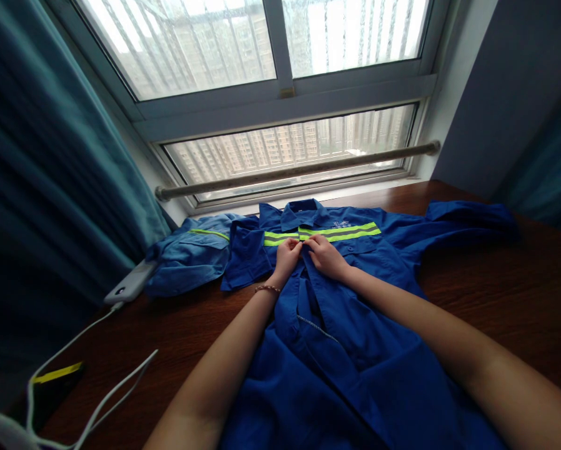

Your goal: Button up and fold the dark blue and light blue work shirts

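One blue shirt [355, 350] lies flat on the dark wooden surface [496, 294], front up. Its collar points to 12 o'clock toward the window [280, 62], and its hem runs off toward 6 o'clock. Two bare hands meet at the middle of its chest. The left hand [287, 253] and the right hand [326, 256] sit side by side, nearly touching. Each has its fingers curled narrow and pinched on the shirt's front edge, just below the one yellow-and-grey reflective band [322, 233] — I cannot make out a button between the fingertips. One beaded bracelet [267, 288] circles the left wrist. One sleeve of the shirt stretches out to 3 o'clock across the surface.

A second piece of clothing — a paler blue garment [187, 259] with one thin yellow stripe — lies bunched at 9 o'clock of the hands, touching the shirt's other sleeve. Just beside it, toward 8 o'clock, rests one phone [129, 284]. One white cable [77, 337] is plugged into it and loops down to 7 o'clock. One black-and-yellow object [58, 375] lies near the cable; what it is I cannot tell. One metal rail [299, 169] runs across the lower window at 12 o'clock, and one teal curtain [50, 187] hangs at 9 o'clock.
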`<control>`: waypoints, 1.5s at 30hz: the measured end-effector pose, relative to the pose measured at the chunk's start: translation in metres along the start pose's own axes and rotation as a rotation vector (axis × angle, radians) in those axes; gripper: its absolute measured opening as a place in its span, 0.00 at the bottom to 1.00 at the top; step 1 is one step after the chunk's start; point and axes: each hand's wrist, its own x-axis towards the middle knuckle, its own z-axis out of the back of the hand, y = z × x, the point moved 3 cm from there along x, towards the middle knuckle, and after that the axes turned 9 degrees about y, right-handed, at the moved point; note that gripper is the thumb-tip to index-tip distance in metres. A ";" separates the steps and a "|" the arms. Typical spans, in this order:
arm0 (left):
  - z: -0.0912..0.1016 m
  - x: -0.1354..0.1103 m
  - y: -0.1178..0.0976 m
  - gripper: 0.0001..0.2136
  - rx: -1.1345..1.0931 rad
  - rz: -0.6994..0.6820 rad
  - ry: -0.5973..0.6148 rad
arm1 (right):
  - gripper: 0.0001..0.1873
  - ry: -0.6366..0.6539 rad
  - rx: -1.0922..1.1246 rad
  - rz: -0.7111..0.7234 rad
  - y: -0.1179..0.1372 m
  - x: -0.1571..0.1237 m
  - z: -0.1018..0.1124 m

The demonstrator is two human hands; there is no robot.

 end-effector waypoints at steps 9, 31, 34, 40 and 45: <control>-0.002 -0.002 -0.003 0.06 -0.225 0.179 -0.059 | 0.14 -0.062 0.441 -0.201 -0.024 0.008 -0.005; -0.009 -0.006 -0.007 0.05 -0.485 0.288 -0.220 | 0.12 -0.107 0.550 -0.180 -0.019 0.007 0.001; -0.009 -0.005 -0.006 0.04 -0.495 0.288 -0.226 | 0.12 -0.096 0.557 -0.144 -0.017 0.008 0.000; -0.008 -0.002 -0.001 0.05 -0.472 0.277 -0.223 | 0.10 -0.059 0.475 -0.103 -0.012 0.007 -0.001; -0.005 -0.001 0.002 0.12 -0.452 0.251 -0.260 | 0.07 -0.049 0.401 -0.092 -0.010 0.007 -0.001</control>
